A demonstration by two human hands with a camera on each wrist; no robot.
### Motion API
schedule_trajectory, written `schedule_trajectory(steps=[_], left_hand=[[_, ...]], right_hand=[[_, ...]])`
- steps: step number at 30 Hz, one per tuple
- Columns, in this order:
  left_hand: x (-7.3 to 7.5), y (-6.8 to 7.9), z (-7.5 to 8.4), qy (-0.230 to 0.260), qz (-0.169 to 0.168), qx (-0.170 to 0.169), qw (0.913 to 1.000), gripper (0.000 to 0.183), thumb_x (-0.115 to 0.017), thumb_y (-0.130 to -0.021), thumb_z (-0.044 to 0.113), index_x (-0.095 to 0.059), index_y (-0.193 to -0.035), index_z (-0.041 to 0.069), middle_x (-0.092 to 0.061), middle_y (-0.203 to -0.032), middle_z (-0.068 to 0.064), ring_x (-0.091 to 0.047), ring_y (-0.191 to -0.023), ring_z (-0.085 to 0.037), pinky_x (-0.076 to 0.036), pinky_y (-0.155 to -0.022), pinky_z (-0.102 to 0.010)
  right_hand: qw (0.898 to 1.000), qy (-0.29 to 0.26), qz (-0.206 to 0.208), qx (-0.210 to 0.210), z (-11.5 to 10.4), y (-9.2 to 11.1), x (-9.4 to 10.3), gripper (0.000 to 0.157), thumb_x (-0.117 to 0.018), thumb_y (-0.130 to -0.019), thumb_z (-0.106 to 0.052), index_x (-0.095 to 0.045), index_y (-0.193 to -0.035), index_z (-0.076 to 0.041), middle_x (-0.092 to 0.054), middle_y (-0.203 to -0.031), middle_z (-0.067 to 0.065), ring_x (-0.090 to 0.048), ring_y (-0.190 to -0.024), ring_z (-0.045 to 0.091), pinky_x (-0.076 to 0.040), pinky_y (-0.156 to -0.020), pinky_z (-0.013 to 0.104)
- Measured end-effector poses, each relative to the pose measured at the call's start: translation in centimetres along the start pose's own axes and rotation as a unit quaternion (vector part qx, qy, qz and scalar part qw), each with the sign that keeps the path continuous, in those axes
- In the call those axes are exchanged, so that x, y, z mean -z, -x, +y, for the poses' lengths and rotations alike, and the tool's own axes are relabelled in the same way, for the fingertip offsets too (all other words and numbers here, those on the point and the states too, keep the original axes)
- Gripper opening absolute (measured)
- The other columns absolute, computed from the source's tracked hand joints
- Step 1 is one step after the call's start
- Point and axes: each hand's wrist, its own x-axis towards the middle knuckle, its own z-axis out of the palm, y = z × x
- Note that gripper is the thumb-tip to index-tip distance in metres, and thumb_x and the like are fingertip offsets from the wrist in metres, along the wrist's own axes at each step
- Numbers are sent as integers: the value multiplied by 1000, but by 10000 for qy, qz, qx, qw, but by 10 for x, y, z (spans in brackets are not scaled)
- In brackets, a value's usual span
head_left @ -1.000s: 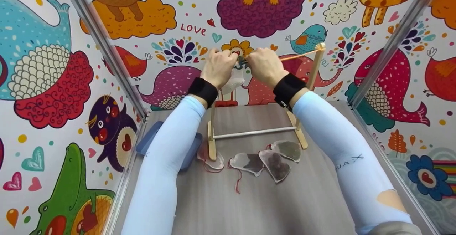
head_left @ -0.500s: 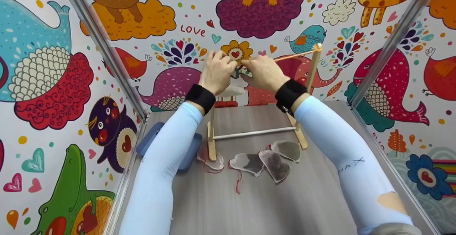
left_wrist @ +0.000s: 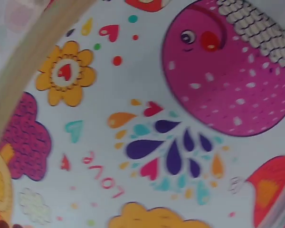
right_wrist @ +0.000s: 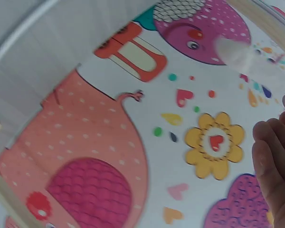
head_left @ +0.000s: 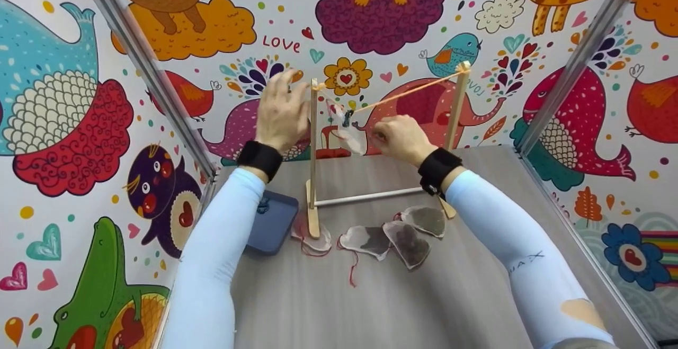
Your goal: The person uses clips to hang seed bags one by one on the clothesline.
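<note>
A white mesh drawstring pouch (head_left: 352, 136) hangs from an orange cord (head_left: 408, 95) by a small dark clip (head_left: 347, 118). The cord runs between the two posts of a wooden stand (head_left: 313, 153) and dips at the clip. My left hand (head_left: 283, 112) is raised beside the left post, fingers extended, holding nothing. My right hand (head_left: 403, 138) is just right of the pouch, apart from it, with loosely bent fingers and nothing in them. In the right wrist view, its fingers (right_wrist: 270, 161) show at the right edge, near the blurred pouch (right_wrist: 251, 61).
A blue tray (head_left: 278, 227) with a small dark item inside lies left of the stand. Several filled mesh pouches (head_left: 407, 244) with red strings lie before the stand; one pouch (head_left: 318, 240) is by its left foot. A white crossbar (head_left: 371, 196) joins the feet. Patterned walls surround the table.
Both hands have let go at the cord. My left hand moved left past the post, and my right hand moved down and right. The clipped pouch now hangs freely.
</note>
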Motion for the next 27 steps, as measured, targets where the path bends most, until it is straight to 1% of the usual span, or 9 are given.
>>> schedule_trajectory(steps=[3,7,11,15,18,20,22,24,27], left_hand=[[-6,23,-18,15,-256,454,9986,29,-68,-109,19,-72,-131,1,-64,-151,-25,-58,-141,-44,-49,-125,-56],[-19,62,-42,-20,-877,978,9913,25,-68,-107,16,-74,-125,-1,-68,-144,-25,-62,-135,-46,-55,-114,-59],[-29,103,-60,-156,-1561,1589,9747,25,-66,-108,15,-73,-125,-2,-71,-137,-26,-64,-129,-47,-58,-106,-62],[-41,142,-64,-470,-2272,1850,9550,29,-64,-107,13,-72,-127,-6,-73,-130,-28,-66,-123,-49,-60,-101,-65],[-53,176,-58,-550,-2912,1900,9360,29,-66,-101,10,-73,-123,-9,-74,-123,-30,-68,-119,-50,-61,-98,-66],[-62,198,-51,-447,-3326,2069,9190,29,-66,-100,8,-73,-121,-10,-74,-122,-32,-69,-119,-51,-62,-97,-67],[-70,217,-45,-280,-3681,2340,8994,31,-66,-101,8,-73,-125,-11,-74,-125,-33,-68,-122,-53,-62,-99,-68],[-76,232,-40,-164,-3986,2628,8785,36,-66,-103,10,-70,-133,-11,-71,-133,-34,-66,-129,-54,-61,-103,-69],[-80,246,-34,-186,-4352,2801,8555,47,-72,-101,10,-64,-143,-10,-65,-144,-36,-63,-136,-56,-59,-107,-70]], right_hand=[[10000,-52,-45,5,7,13,-12,7,-80,-98,-9,-84,-97,-4,-85,-91,14,-83,-83,33,-68,-79,52],[9999,0,-142,-96,16,30,-25,5,-80,-96,-9,-82,-95,-4,-84,-89,13,-82,-82,33,-67,-79,53],[9982,-25,-384,-466,22,46,-34,6,-80,-97,-11,-82,-98,-5,-84,-92,13,-81,-85,35,-66,-82,56],[9914,-112,-767,-1054,28,64,-44,19,-82,-96,-15,-82,-111,-4,-84,-105,16,-81,-96,38,-66,-88,58],[9848,-109,-1064,-1370,32,77,-54,32,-84,-95,-19,-80,-121,-1,-83,-117,19,-80,-108,43,-66,-94,62],[9815,-113,-1217,-1474,34,86,-61,37,-85,-94,-21,-79,-124,0,-82,-120,21,-79,-113,46,-65,-96,63],[9795,-88,-1328,-1515,36,93,-68,40,-86,-93,-23,-78,-124,1,-81,-120,22,-78,-114,48,-65,-97,64],[9789,17,-1383,-1502,37,100,-75,41,-87,-92,-25,-79,-122,1,-82,-118,22,-79,-111,47,-64,-97,63],[9787,259,-1491,-1387,38,108,-80,41,-88,-91,-29,-80,-120,-1,-84,-116,20,-79,-109,44,-60,-99,61]])
